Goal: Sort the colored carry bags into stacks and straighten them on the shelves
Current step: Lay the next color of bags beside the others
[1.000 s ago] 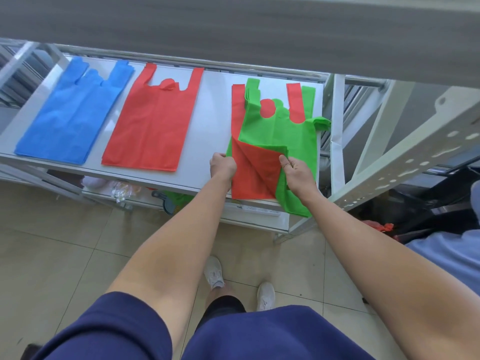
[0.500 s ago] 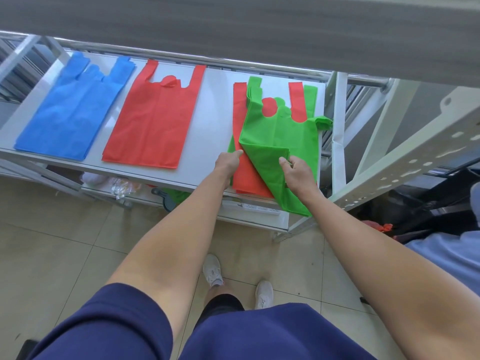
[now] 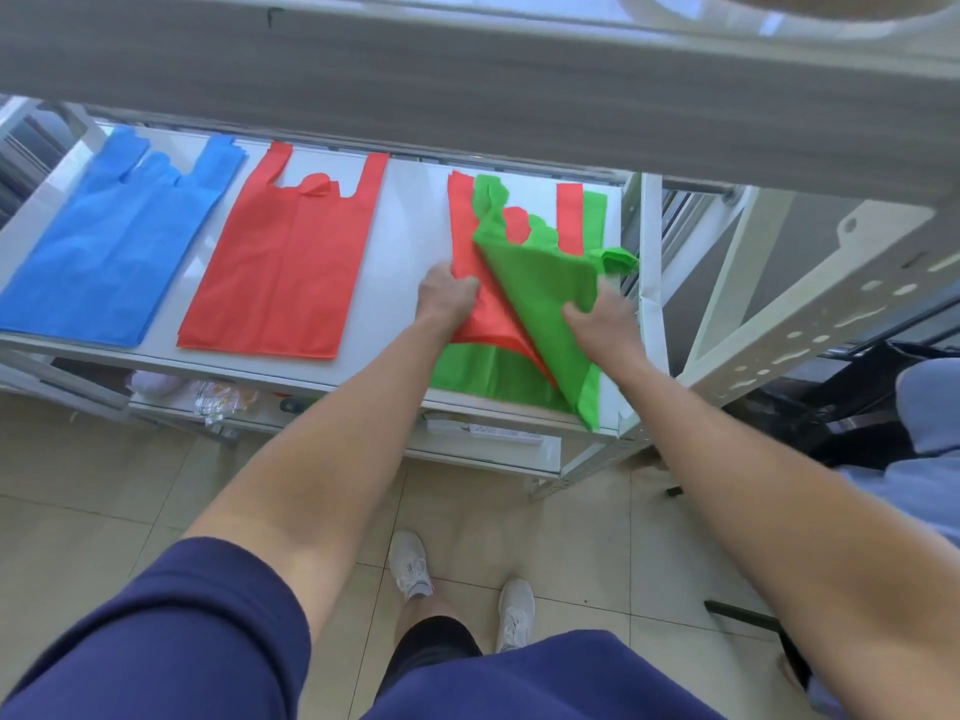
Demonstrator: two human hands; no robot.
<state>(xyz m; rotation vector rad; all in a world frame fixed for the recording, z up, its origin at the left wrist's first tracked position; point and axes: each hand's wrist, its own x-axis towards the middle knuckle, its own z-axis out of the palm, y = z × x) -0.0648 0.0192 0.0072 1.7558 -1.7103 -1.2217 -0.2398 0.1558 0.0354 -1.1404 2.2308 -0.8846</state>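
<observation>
I see a white shelf (image 3: 405, 241) carrying three lots side by side. A blue bag stack (image 3: 114, 241) lies at ten o'clock and a red bag stack (image 3: 291, 262) at eleven. At one o'clock is a mixed pile, its bottom green bag (image 3: 483, 371) flat on the board.

Left hand (image 3: 449, 298) tight on a red bag (image 3: 491, 314) — right hand (image 3: 602, 324) on an upturned green bag (image 3: 540, 288).

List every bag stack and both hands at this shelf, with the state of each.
blue stack: flat, at the left end of the shelf.
red stack: flat, in the middle.
top green bag: peeled back, near edge lifted.
loose red bag: bunched at its near edge.
bottom green bag: flat beneath both.
left hand: grips the loose red bag.
right hand: holds the top green bag.
</observation>
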